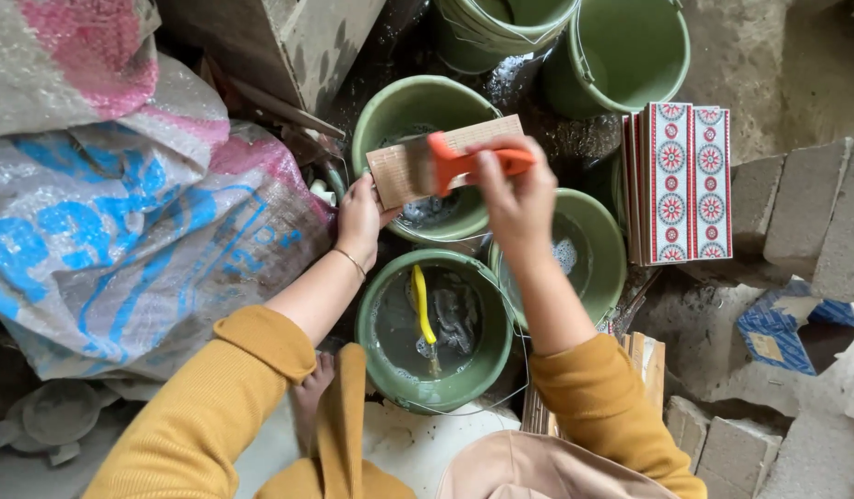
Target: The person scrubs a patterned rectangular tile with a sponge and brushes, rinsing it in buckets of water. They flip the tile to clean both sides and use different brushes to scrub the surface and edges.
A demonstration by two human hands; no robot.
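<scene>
Buckets [434, 370] ring hand [359, 220]; patterned tiles [678, 182] stacked just beside.

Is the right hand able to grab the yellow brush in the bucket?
Probably yes, but not right away. The right hand already grips an orange brush, so it would need to let go first. The yellow brush sticks up in the open bucket just below, nothing covering it.

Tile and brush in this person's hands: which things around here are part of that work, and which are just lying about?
In use:
left hand holding the tile
right hand holding the orange brush
green bucket beneath them

Lying about:
yellow brush in the near bucket
patterned tile stack
woven sacks
grey blocks
</scene>
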